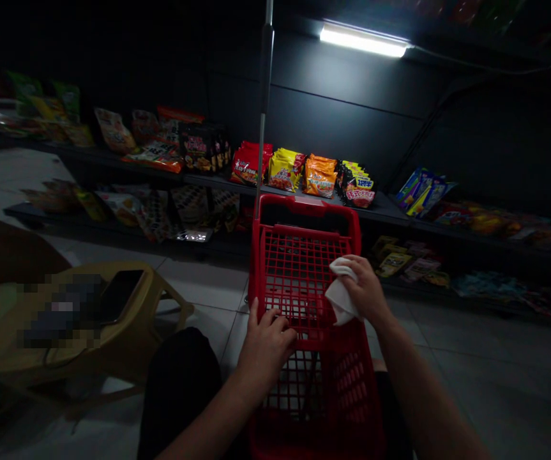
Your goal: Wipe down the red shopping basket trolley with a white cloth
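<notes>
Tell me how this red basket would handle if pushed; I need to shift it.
The basket looks light for its size, since its walls are open plastic grid. It seems fairly stiff, holding its shape under the left hand.

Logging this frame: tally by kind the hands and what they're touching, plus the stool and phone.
Hands: 2
Cloth: 1
Basket: 1
Stool: 1
Phone: 1
Total: 6

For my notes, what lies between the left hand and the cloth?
In the head view, the basket's red mesh lies between the left hand and the cloth held in the right hand.
</notes>
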{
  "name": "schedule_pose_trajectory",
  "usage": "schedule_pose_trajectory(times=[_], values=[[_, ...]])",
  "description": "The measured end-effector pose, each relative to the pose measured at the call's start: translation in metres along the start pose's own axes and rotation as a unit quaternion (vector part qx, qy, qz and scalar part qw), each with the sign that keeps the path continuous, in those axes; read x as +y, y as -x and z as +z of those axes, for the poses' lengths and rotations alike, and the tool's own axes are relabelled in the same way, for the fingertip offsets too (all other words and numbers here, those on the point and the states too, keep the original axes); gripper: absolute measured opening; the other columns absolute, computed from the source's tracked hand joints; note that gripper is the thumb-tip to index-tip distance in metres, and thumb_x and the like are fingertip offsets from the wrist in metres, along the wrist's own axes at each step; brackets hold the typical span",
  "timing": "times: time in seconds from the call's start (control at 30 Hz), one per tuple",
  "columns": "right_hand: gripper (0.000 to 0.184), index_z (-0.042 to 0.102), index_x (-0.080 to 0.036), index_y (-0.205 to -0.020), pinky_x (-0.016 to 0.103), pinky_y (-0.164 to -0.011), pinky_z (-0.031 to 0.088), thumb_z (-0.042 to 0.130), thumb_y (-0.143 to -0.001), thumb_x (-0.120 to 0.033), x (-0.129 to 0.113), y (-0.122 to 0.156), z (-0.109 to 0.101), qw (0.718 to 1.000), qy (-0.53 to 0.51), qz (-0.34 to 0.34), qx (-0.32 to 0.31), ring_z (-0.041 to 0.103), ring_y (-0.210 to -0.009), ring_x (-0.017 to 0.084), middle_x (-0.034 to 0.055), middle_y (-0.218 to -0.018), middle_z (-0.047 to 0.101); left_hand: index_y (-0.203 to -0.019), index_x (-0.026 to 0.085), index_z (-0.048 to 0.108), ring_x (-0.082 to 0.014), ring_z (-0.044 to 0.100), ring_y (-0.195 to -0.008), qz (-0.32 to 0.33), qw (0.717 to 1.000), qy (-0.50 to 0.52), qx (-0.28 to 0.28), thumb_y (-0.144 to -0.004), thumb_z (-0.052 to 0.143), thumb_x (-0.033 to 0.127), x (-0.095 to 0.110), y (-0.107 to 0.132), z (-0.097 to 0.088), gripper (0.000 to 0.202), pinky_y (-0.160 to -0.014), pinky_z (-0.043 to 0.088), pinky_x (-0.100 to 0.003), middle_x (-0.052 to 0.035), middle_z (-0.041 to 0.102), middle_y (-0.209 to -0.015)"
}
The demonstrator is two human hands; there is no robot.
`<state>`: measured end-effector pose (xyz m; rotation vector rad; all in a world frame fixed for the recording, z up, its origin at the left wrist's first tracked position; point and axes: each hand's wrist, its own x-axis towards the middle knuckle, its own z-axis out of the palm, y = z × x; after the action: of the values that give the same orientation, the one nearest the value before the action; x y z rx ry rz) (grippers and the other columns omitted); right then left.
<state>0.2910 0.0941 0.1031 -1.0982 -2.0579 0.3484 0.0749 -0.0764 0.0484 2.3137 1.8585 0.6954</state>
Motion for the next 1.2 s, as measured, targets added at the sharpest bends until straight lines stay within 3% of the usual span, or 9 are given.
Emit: schedule_pose_trajectory(times=[0.1,0.2,0.3,0.4,0.6,0.83,0.97,1.1,1.2], values=[[0.039,0.068,-0.028,-0.118,0.039,-0.108,0.04,0.055,-0.084,-0.014,-0.048,0.003,0.036,0.989,0.01,-0.082,-0.126,0.05,-0.126,0.021,0.0061,-0.136,0.054,-0.096,0.031,0.074,-0.0263,0.057,-0.115,0.0,1.0,0.003,0.01,-0.084,0.073,0.03,0.002,-0.001,-0.002,0.013,-0.12,0.007,-0.066,-0.0009,0.072,-0.102],[0.041,0.066,-0.029,-0.121,0.043,-0.106,0.039,0.06,-0.084,-0.013,-0.084,0.001,0.068,0.96,0.114,-0.137,-0.215,0.046,-0.129,0.025,0.0059,-0.145,0.049,-0.102,0.035,0.074,-0.0254,0.057,-0.113,-0.004,1.0,0.01,0.017,-0.087,0.069,0.033,0.002,-0.001,-0.002,0.016,-0.12,0.009,-0.065,0.0002,0.073,-0.107],[0.036,0.064,-0.028,-0.121,0.047,-0.1,0.041,0.06,-0.087,-0.019,-0.1,-0.004,0.087,0.935,0.202,-0.156,-0.248,0.046,-0.125,0.029,0.0073,-0.146,0.049,-0.102,0.036,0.074,-0.0259,0.057,-0.114,-0.004,1.0,0.007,0.014,-0.087,0.069,0.034,0.0,-0.002,0.0,0.015,-0.12,0.01,-0.064,0.0004,0.073,-0.11],[0.03,0.065,-0.026,-0.118,0.047,-0.098,0.041,0.059,-0.089,-0.021,-0.101,-0.008,0.096,0.928,0.222,-0.17,-0.244,0.047,-0.122,0.029,0.008,-0.144,0.05,-0.097,0.034,0.075,-0.0265,0.058,-0.111,-0.005,1.0,-0.002,0.009,-0.086,0.071,0.033,-0.002,-0.003,0.0,0.012,-0.12,0.01,-0.065,-0.0001,0.074,-0.105],[0.024,0.071,-0.025,-0.105,0.039,-0.1,0.042,0.059,-0.086,-0.016,-0.083,-0.015,0.089,0.97,0.111,-0.1,-0.19,0.052,-0.116,0.023,0.0063,-0.127,0.058,-0.108,0.036,0.073,-0.0258,0.056,-0.115,-0.005,1.0,0.007,0.019,-0.089,0.067,0.034,0.002,-0.001,-0.006,0.02,-0.121,0.01,-0.065,-0.0005,0.073,-0.111],[0.033,0.066,-0.026,-0.117,0.044,-0.1,0.041,0.064,-0.085,-0.018,-0.09,-0.004,0.084,0.944,0.222,-0.12,-0.214,0.046,-0.124,0.029,0.0082,-0.145,0.048,-0.102,0.037,0.075,-0.0302,0.045,-0.131,-0.009,0.999,-0.013,0.039,-0.088,0.068,0.036,0.003,-0.003,-0.004,0.016,-0.12,0.003,-0.067,-0.0011,0.069,-0.117],[0.023,0.068,-0.024,-0.111,0.041,-0.095,0.044,0.06,-0.089,-0.022,-0.089,-0.01,0.085,0.951,0.2,-0.113,-0.207,0.051,-0.116,0.026,0.0081,-0.131,0.057,-0.093,0.038,0.076,-0.0294,0.045,-0.128,-0.018,0.998,-0.012,0.057,-0.086,0.07,0.04,0.002,-0.004,-0.004,0.009,-0.119,-0.002,-0.067,-0.001,0.066,-0.115],[0.016,0.071,-0.023,-0.099,0.035,-0.099,0.043,0.058,-0.091,-0.022,-0.075,-0.018,0.069,0.978,0.11,-0.086,-0.155,0.054,-0.112,0.021,0.0065,-0.12,0.06,-0.09,0.037,0.074,-0.0231,0.052,-0.108,-0.025,0.998,-0.013,0.049,-0.086,0.071,0.04,0.003,0.002,-0.006,0.006,-0.114,0.016,-0.059,0.001,0.067,-0.095],[0.021,0.071,-0.026,-0.105,0.037,-0.101,0.041,0.059,-0.089,-0.02,-0.067,-0.016,0.056,0.973,0.133,-0.093,-0.164,0.052,-0.116,0.022,0.0059,-0.127,0.058,-0.089,0.035,0.072,-0.0214,0.053,-0.102,-0.023,0.999,-0.017,0.039,-0.087,0.071,0.04,0.003,0.006,-0.008,0.006,-0.101,0.029,-0.049,0.0023,0.068,-0.094]])
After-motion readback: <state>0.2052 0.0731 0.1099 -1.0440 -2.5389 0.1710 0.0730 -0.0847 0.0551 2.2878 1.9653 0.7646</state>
